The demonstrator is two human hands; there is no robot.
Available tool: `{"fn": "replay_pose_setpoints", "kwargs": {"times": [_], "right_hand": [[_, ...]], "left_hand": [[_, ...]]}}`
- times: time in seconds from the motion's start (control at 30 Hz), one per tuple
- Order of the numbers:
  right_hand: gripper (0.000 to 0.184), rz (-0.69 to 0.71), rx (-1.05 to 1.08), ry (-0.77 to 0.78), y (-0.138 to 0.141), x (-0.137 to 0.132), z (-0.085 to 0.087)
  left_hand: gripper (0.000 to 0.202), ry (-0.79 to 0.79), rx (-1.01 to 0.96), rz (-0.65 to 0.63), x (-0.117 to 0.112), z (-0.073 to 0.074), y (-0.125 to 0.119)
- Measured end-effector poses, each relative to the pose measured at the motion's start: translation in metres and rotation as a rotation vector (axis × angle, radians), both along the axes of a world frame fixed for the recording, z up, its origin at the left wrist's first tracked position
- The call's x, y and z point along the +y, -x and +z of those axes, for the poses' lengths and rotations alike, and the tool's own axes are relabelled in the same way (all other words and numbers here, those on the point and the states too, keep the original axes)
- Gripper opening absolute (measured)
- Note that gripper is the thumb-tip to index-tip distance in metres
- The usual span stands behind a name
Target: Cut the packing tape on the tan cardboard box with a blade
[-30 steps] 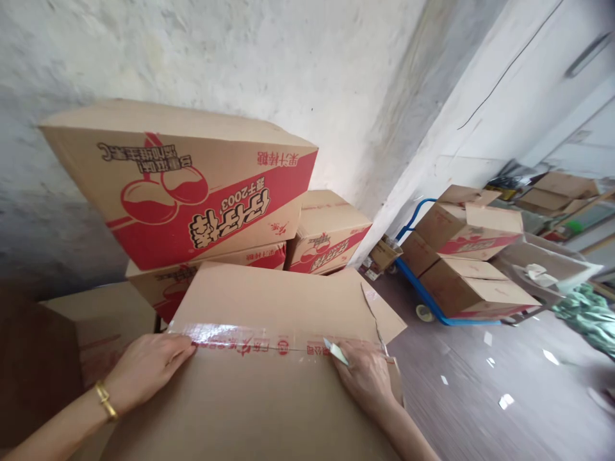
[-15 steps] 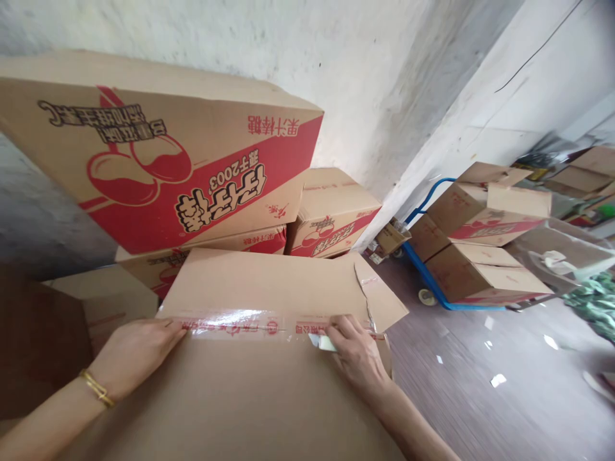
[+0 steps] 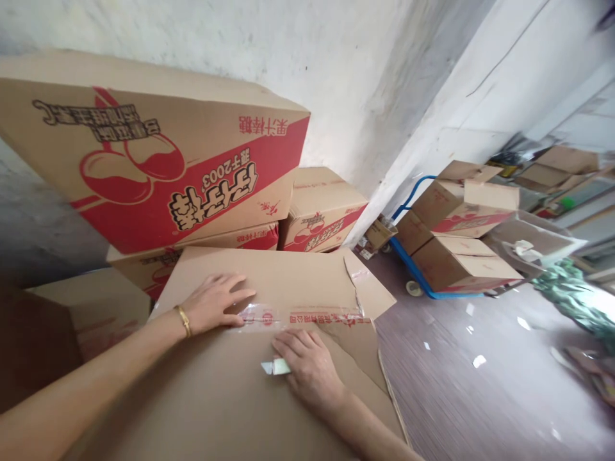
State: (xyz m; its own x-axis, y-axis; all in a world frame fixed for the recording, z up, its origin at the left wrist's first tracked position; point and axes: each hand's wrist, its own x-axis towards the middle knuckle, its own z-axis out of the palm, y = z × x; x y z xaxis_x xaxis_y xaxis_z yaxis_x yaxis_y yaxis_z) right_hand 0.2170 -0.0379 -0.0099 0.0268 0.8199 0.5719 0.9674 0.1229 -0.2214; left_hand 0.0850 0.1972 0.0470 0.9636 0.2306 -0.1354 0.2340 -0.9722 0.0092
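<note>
A large cardboard box [image 3: 250, 397] lies in front of me, its top flaps joined by a strip of clear tape with red print [image 3: 307, 316]. My left hand [image 3: 214, 301] lies flat on the far flap, fingers spread, at the left part of the tape; a gold bracelet is on its wrist. My right hand [image 3: 307, 365] rests on the near flap just below the tape and holds a small pale green cutter [image 3: 273, 367], which sticks out to the left. The right end of the far flap is torn and lifted.
Red-and-brown printed cartons [image 3: 158, 160] are stacked against the white wall behind the box. A blue hand trolley [image 3: 418, 282] with more cartons [image 3: 456, 256] stands to the right. Scraps of paper lie on the dark floor [image 3: 480, 358]. Green cloth [image 3: 571, 294] lies at far right.
My left hand slid right along the tape onto the far flap. My right hand with the cutter moved left and back, off the tape seam. The near flap's right end has come loose.
</note>
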Motion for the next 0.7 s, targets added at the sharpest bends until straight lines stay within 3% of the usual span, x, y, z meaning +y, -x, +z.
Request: {"fn": "replay_pose_setpoints", "kwargs": {"times": [0.07, 0.2, 0.33, 0.53, 0.7], "right_hand": [[0.025, -0.081, 0.027, -0.021, -0.014, -0.008, 0.005], [0.030, -0.406, 0.065, 0.032, -0.054, -0.034, 0.017], [0.030, -0.701, 0.147, 0.079, -0.084, -0.057, 0.014], [0.037, -0.815, 0.367, 0.065, -0.085, -0.059, -0.008], [0.047, -0.876, 0.414, 0.093, -0.086, -0.047, -0.005]], "left_hand": [[0.046, -0.068, -0.034, -0.070, 0.002, -0.006, 0.003], [0.034, -0.216, -0.134, -0.202, 0.004, -0.016, 0.008], [0.032, -0.218, -0.146, -0.287, 0.004, -0.014, 0.002], [0.047, -0.068, -0.174, -0.282, -0.010, -0.018, -0.037], [0.052, 0.013, -0.267, -0.227, -0.006, -0.038, -0.076]]}}
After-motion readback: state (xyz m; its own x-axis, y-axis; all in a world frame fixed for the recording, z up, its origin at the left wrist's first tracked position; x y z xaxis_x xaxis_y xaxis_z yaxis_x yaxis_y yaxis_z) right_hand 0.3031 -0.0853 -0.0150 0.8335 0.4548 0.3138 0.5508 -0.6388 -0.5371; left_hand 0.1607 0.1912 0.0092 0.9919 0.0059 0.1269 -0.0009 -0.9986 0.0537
